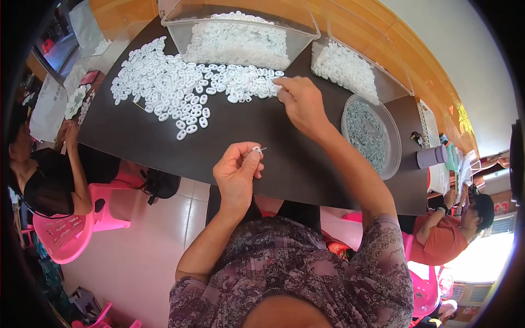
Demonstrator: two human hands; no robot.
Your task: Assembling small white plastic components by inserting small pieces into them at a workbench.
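Note:
My left hand [236, 170] is closed in a pinch in front of the table's near edge. Between thumb and fingertips it grips a small white plastic piece [257, 150], and a thin metal screw [264, 148] pokes out to the right of it. My right hand [304, 103] reaches forward to the right end of a loose heap of white oval two-hole plastic pieces [164, 82]. Its thumb and fingers are drawn together at the pieces; whatever lies between them is hidden.
Behind the heap stands a clear bin [240, 41] of white pieces, with a second clear bin [347, 68] to its right. A round tub [367, 134] of small grey screws sits by my right forearm. A purple cup [432, 157] is farther right. People sit at both sides.

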